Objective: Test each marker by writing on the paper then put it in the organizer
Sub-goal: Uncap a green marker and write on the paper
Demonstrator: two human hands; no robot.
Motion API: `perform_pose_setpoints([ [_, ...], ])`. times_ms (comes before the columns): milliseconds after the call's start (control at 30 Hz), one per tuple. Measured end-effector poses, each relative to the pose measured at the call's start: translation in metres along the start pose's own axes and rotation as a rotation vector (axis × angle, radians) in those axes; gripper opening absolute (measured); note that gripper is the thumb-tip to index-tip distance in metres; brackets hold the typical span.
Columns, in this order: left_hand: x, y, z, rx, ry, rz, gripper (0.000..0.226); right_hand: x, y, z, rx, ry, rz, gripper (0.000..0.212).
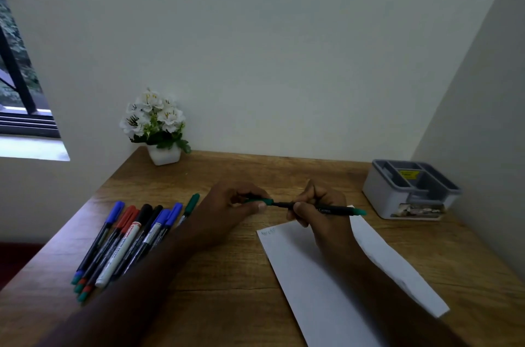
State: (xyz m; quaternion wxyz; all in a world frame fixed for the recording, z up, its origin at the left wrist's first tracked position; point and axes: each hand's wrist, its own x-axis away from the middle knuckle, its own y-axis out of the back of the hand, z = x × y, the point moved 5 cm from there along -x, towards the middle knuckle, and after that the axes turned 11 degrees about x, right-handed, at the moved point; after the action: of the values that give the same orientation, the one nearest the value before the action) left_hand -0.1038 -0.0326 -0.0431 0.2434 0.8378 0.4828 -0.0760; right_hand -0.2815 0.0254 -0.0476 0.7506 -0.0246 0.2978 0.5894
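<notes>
My right hand [318, 210] grips the black barrel of a green marker [338, 209] held level above the top of the white paper [326, 284]. My left hand [230, 207] pinches the marker's green cap [260, 201] at the barrel's left end; whether the cap is on or just off, I cannot tell. Faint green writing [267, 231] shows at the paper's top left corner. The grey organizer [409, 190] stands at the back right with its visible compartments holding no markers. Several capped markers [125, 241] in blue, red, black and green lie in a row at the left.
A white pot of white flowers [159, 125] stands at the back left of the wooden table [227, 275]. Walls close in behind and at the right. A window opens at the far left.
</notes>
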Motion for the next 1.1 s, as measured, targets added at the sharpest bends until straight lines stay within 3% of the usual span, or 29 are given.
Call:
perform_pose_setpoints([
  [233,-0.001,-0.007,-0.004,0.033,-0.056,0.099,0.018,0.002,-0.009,0.000,0.014,-0.011,0.119,0.011],
  [367,0.001,-0.008,-0.005,0.089,-0.110,0.068,0.015,0.003,-0.008,0.006,0.076,0.018,0.141,0.016],
  [700,0.003,-0.016,0.001,0.212,-0.117,0.000,0.011,0.001,-0.012,-0.005,-0.121,-0.048,0.226,0.031],
  [833,0.003,-0.023,-0.002,0.324,-0.075,0.010,0.012,-0.003,-0.012,-0.010,-0.123,-0.075,0.180,0.021],
  [967,0.001,-0.017,0.000,0.442,0.031,-0.137,0.011,-0.007,-0.011,-0.007,-0.168,-0.074,0.158,0.014],
  [1100,-0.006,-0.034,-0.008,0.386,0.062,-0.154,0.026,-0.011,0.012,-0.007,-0.270,-0.135,0.009,0.017],
])
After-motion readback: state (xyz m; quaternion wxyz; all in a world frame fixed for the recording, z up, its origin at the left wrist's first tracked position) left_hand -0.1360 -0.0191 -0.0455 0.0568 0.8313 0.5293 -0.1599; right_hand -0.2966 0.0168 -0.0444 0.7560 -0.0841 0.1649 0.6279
